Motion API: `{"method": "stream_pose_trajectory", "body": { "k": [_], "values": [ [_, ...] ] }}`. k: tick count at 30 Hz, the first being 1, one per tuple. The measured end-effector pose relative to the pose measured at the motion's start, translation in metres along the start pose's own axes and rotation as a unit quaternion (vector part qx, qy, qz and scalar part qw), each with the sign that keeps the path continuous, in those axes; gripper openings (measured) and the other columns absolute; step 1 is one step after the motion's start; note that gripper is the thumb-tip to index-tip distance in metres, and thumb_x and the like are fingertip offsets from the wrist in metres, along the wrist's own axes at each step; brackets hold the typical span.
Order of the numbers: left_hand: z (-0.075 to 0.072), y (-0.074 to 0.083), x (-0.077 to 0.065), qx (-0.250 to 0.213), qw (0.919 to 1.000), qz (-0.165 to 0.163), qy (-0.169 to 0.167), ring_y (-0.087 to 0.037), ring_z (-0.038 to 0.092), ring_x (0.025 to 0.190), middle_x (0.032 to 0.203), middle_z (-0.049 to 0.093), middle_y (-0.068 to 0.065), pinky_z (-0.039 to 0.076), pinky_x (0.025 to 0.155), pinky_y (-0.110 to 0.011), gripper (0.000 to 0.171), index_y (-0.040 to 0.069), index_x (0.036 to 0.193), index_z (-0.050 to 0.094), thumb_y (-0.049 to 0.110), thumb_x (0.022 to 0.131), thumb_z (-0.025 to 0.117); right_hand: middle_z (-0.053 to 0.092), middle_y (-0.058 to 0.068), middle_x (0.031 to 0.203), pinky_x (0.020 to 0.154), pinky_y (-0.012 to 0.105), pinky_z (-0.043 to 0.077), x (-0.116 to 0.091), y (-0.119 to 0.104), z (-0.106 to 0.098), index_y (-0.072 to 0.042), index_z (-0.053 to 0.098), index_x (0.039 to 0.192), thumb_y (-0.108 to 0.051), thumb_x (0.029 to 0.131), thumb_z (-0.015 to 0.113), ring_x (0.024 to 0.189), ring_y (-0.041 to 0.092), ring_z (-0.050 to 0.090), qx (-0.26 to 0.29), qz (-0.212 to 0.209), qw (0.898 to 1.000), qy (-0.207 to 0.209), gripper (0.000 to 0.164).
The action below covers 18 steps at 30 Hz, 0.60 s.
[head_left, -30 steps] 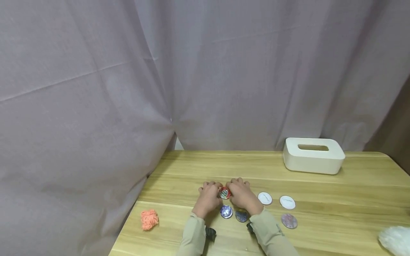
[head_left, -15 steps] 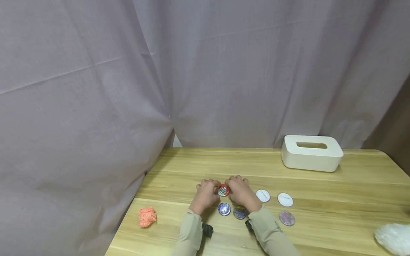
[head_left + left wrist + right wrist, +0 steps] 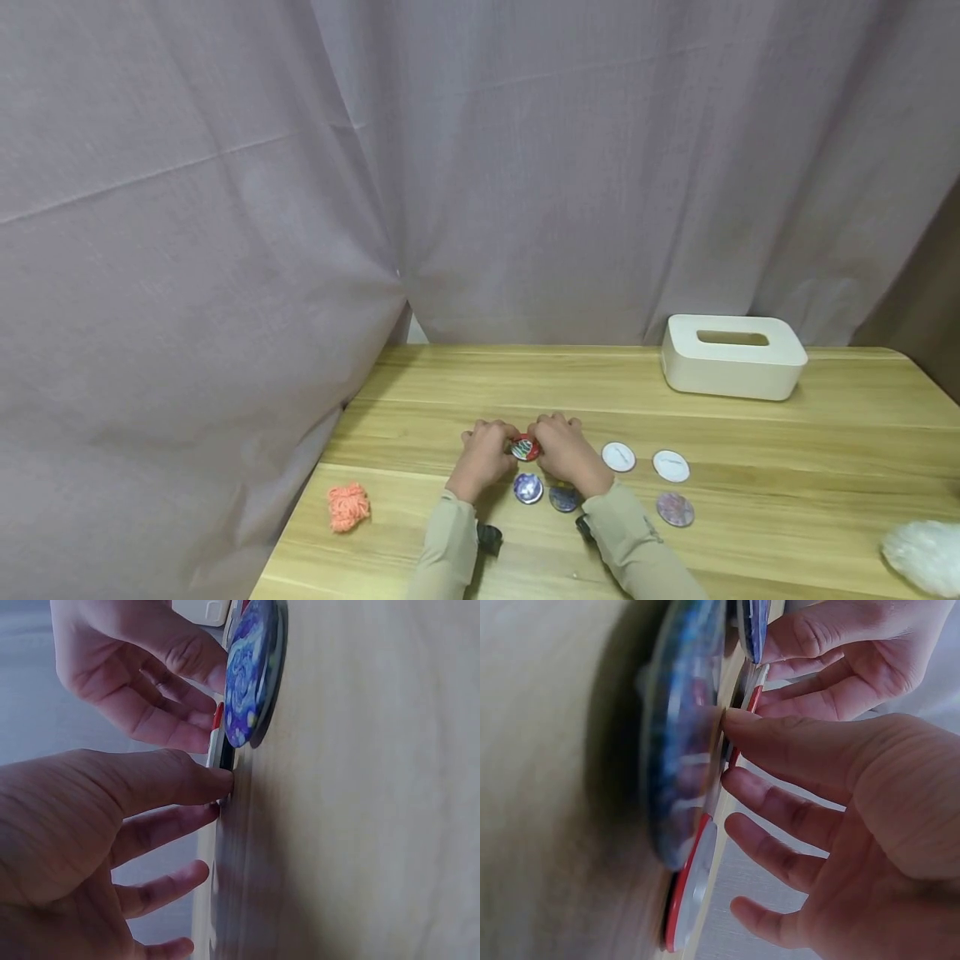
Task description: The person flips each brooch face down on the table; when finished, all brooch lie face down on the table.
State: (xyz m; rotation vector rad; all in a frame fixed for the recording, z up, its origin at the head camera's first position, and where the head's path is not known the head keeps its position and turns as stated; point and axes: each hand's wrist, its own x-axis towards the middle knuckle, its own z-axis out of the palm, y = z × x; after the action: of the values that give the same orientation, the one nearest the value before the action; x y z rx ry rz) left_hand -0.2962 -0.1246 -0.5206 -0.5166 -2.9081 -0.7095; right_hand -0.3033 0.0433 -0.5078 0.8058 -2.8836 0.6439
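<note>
Two beige fabric sleeves (image 3: 448, 546) reach in from the near side of a pale wood-grain desk (image 3: 465, 383) on my remote feed, a small black device (image 3: 489, 539) at the left wrist. I see a translucent white crinkled bundle (image 3: 924, 557) at far right and a coral-orange bunch of yarn (image 3: 348, 507) at left. Next come a glossy round blue-violet badge (image 3: 528, 488) with a swirling pattern, a dark blue round badge (image 3: 564, 500) just beside it, and a mottled pink-purple round badge (image 3: 676, 509) farther right.

Beyond the blue pair, the hands face each other over a red-rimmed round badge (image 3: 524, 447) with a white-and-green design: the left hand (image 3: 483, 457) and the right hand (image 3: 566, 454) each pinch its edge between thumb and forefinger, other fingers apart. Whether it touches the desk, I cannot tell. To the right lie a white round disc (image 3: 618, 457) and a second white disc (image 3: 671, 466). Farther back sits a cream rectangular tissue box (image 3: 735, 367), slot upward, before a grey-mauve fabric curtain (image 3: 525, 183).
</note>
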Motion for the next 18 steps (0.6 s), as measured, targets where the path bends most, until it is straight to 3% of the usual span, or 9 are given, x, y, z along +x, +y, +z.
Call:
{"method": "stream_pose_trajectory", "body": {
  "k": [7, 12, 18],
  "values": [
    [-0.002, 0.0002, 0.0004, -0.013, 0.9999, -0.002, 0.0, -0.024, 0.058, 0.09, 0.092, 0.075, 0.002, 0.035, 0.079, -0.045, 0.026, 0.013, 0.092, 0.079, 0.0, 0.069, 0.081, 0.059, 0.001, 0.082, 0.077, 0.053, 0.038, -0.0006, -0.0004, -0.0005, -0.011, 0.068, 0.078, 0.009, 0.068, 0.076, 0.079, 0.025, 0.049, 0.01, 0.0, 1.0, -0.005, 0.024],
    [-0.0039, -0.0016, 0.0013, -0.007, 0.9999, 0.01, 0.007, -0.019, 0.06, 0.085, 0.087, 0.075, 0.005, 0.036, 0.08, -0.048, 0.025, 0.015, 0.088, 0.079, -0.001, 0.069, 0.079, 0.059, 0.001, 0.08, 0.075, 0.05, 0.036, -0.0004, -0.0008, -0.0014, -0.01, 0.066, 0.077, 0.007, 0.07, 0.077, 0.076, 0.024, 0.048, 0.008, -0.007, 1.0, 0.002, 0.022],
    [-0.0045, -0.0028, 0.0012, -0.012, 0.9999, 0.007, -0.003, -0.018, 0.063, 0.086, 0.085, 0.075, 0.006, 0.036, 0.082, -0.05, 0.019, 0.016, 0.084, 0.078, 0.002, 0.072, 0.082, 0.059, -0.001, 0.076, 0.073, 0.048, 0.034, -0.0027, 0.0002, -0.0027, -0.011, 0.064, 0.074, 0.009, 0.068, 0.077, 0.074, 0.021, 0.047, 0.029, -0.013, 0.999, 0.007, 0.024]
  ]
}}
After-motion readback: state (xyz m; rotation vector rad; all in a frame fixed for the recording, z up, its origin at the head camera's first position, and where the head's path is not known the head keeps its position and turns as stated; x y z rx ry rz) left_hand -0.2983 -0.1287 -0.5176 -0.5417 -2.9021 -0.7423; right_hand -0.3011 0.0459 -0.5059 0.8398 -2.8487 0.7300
